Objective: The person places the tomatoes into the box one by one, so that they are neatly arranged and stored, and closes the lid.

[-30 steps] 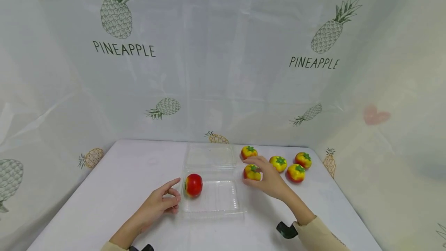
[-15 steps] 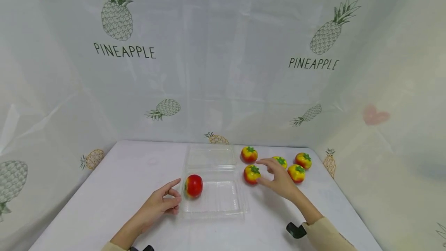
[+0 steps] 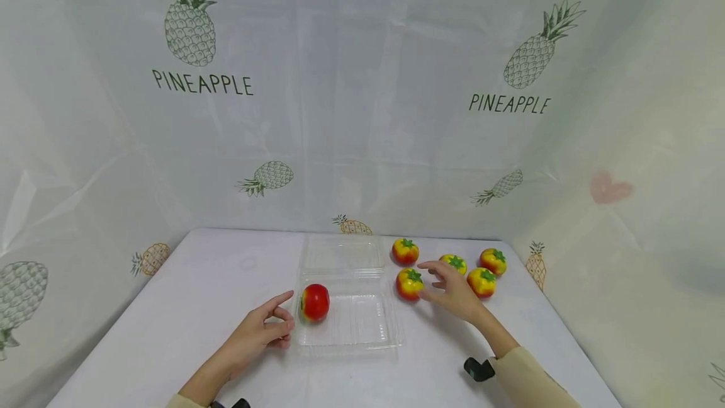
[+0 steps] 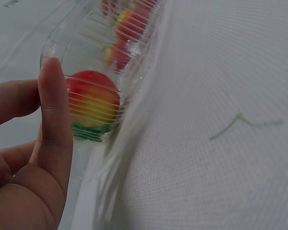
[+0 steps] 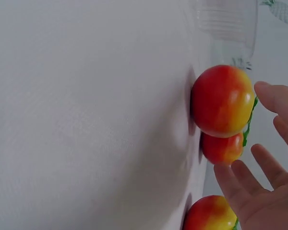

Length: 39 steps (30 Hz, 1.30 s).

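Left hand (image 3: 262, 329): resting loosely curled, forefinger steadying the clear tray's (image 3: 347, 344) near wall, holding nothing.
Tray fruit (image 3: 314, 301): lying just beyond that fingertip (tipped on its side).
Right hand (image 3: 453, 291): hovering with fingers spread, reaching around the nearest loose fruit (image 3: 410, 283), not gripping.
Other fruits (image 3: 481, 281): waiting just past those fingers.

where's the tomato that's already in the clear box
In the head view the tomato sits in the left end of the clear box, lying on its side, just right of the left hand's fingertips.
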Available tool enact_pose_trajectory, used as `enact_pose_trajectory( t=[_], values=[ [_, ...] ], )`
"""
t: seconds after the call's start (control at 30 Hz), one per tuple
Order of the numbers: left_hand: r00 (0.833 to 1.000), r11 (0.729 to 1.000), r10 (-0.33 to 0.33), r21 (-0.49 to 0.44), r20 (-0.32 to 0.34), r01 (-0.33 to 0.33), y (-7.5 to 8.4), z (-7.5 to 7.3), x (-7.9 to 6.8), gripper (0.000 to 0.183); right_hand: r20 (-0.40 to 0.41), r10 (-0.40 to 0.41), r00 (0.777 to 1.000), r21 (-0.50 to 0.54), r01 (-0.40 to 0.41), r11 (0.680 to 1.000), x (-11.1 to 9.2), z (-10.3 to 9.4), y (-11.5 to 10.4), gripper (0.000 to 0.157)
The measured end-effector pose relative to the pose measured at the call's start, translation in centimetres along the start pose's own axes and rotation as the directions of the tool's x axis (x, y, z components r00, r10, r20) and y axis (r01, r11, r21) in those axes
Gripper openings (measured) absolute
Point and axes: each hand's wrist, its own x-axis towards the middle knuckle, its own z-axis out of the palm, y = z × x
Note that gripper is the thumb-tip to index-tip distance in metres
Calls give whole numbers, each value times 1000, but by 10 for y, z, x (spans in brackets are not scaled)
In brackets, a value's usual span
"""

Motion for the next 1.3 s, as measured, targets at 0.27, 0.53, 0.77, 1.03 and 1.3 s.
enact_pose_trajectory(
  t=[0.27, 0.53, 0.77, 1.03, 1.3],
  values=[
    [1000, 1000, -1, 1, -9, 1, -1, 2, -1, 77, 44, 79, 996, 48, -81, 996, 3, 6, 8, 60],
    [1000, 1000, 2, 6, -17, -2, -4, 4, -2, 76, 63, 109, 992, 63, -113, 992, 5, 9, 13, 60],
    [1000, 1000, 6, 0, -19, -6, -6, 5, -4, 76, 97, 146, 984, 127, -158, 979, 5, 10, 16, 60],
    [1000, 1000, 16, 2, -23, -15, -6, 8, -5, 76, 108, 176, 978, 163, -192, 968, 4, 12, 17, 57],
    [999, 1000, 21, 13, -32, -20, -8, 10, -7, 76, 119, 191, 974, 171, -209, 963, 2, 13, 19, 56]
  ],
)
